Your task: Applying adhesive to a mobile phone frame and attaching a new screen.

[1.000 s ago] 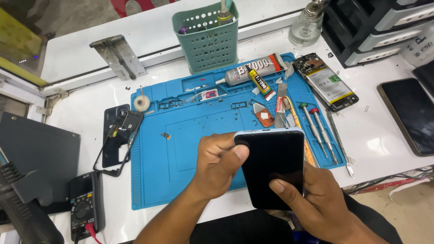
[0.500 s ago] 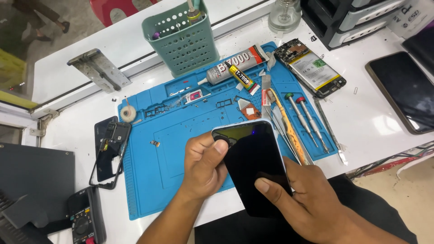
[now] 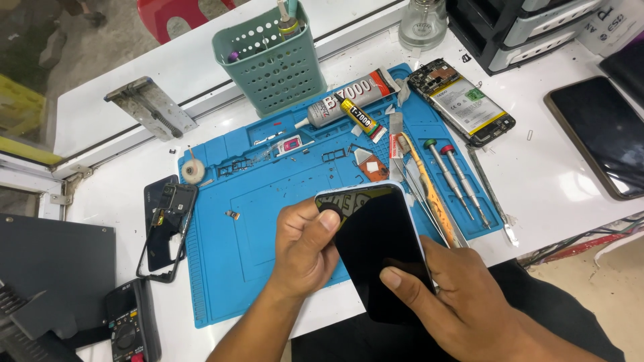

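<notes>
both hands on the phone (image 3: 379,251) over the blue mat (image 3: 268,201): left hand (image 3: 305,251) pinches its nine o'clock edge, right hand (image 3: 456,302) grips five o'clock.

Black glossy phone (image 3: 379,251), screen up, tilted, above blue mat's near edge

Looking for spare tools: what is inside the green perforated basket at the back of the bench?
In the green basket, only a tube tip and a purple cap show above the rim; its walls hide anything lower.
</notes>
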